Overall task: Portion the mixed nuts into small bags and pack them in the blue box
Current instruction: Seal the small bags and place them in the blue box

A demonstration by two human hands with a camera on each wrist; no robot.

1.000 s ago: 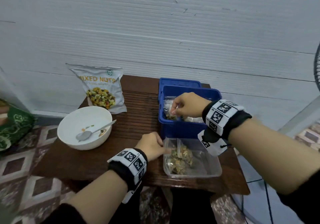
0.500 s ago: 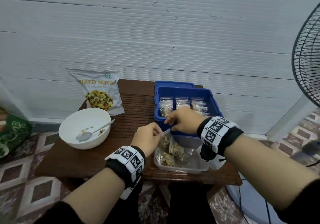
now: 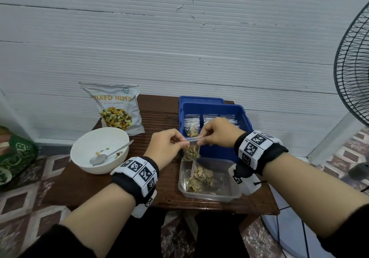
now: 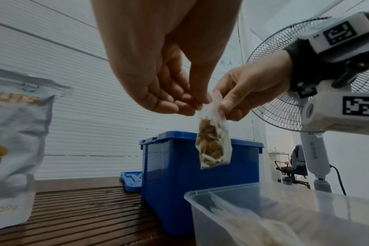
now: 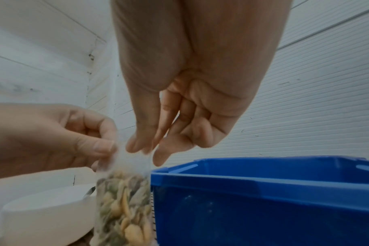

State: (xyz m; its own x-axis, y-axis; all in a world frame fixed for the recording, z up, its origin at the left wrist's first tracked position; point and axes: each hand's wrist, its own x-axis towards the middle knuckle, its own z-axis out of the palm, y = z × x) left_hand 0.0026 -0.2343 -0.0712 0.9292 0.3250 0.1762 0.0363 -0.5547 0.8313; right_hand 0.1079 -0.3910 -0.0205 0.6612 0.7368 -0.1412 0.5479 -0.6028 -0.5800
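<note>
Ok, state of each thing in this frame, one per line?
Small bag: filled with nuts, hanging, top edge pinched by left hand and right hand.
Blue box: open, bags upright inside.
Clear container: open, holds filled bags.
White bowl: nearly empty.
Spoon: resting in bowl.

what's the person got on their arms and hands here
Both hands, left hand and right hand, are bare. Each wrist carries a black band with white blocks printed with black square markers, plus a white camera housing. Black sleeves cover the upper forearms.
</note>
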